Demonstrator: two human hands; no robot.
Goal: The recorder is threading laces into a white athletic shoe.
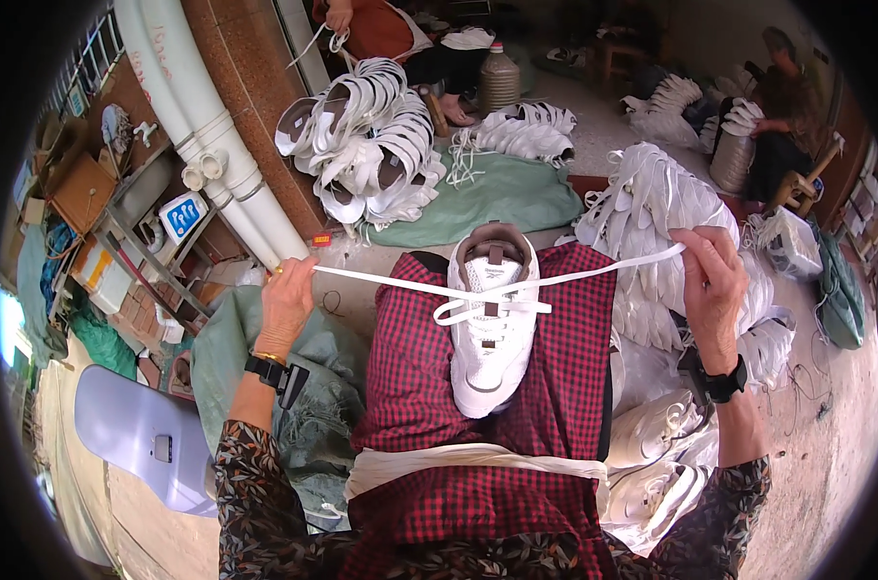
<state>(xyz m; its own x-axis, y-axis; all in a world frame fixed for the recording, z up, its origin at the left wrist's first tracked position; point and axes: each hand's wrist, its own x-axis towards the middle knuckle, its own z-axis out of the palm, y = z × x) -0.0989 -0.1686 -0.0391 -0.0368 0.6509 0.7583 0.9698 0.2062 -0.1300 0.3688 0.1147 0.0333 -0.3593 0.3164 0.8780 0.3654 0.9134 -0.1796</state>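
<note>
Two hands pull a white lace (574,275) taut across a white shoe (489,333) that lies on a red checked apron (565,387) over the person's lap, its toe toward the body. The left hand (286,302) is closed around one lace end out to the left; the right hand (712,285) pinches the other end, raised to the right. The lace runs through the shoe's eyelets, with a loop lying flat on its tongue.

Heaps of white shoe uppers fill the floor: one big pile (366,145) ahead on a green cloth (502,198), another (657,208) behind the right hand, and more shoes (666,454) by the right forearm, partly hidden by it. White pipes (212,126) run up a brown wall at left. Below them a small blue and white sign (182,216) leans on a shelf; what it shows is too small to make out. A brown bottle (499,79) stands beyond the pile. Other people at the top and right edges are cut off by the frame.
</note>
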